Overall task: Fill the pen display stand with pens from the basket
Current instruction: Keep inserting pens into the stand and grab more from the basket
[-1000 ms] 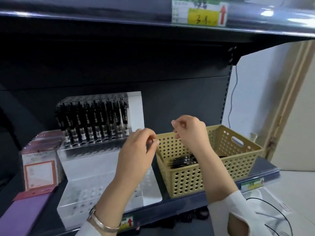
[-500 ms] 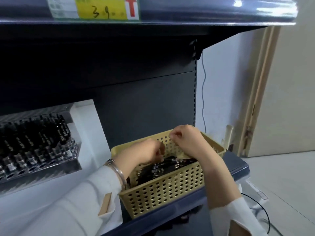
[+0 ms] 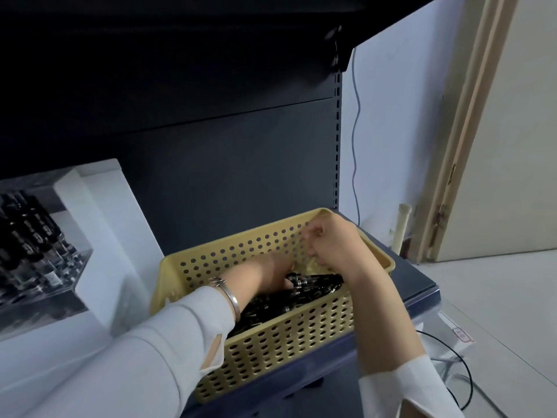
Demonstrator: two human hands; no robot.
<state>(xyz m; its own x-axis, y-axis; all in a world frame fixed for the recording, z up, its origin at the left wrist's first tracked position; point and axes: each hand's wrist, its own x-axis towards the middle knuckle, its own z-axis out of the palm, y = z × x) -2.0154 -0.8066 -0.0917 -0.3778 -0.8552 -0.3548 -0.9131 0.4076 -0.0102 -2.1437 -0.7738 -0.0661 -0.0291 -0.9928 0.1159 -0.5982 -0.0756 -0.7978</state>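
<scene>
Inside the perforated yellow basket [image 3: 280,339], left hand [image 3: 269,274] touches glossy black pens [image 3: 316,285].

Shop, probably stationery — dark slotted retail shelving [image 3: 338,140], clear pen display stand [image 3: 64,267] holding black pens [image 3: 27,230]

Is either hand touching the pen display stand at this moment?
No, the left hand reaches among the pens in the basket and the right hand is over it too.
</scene>
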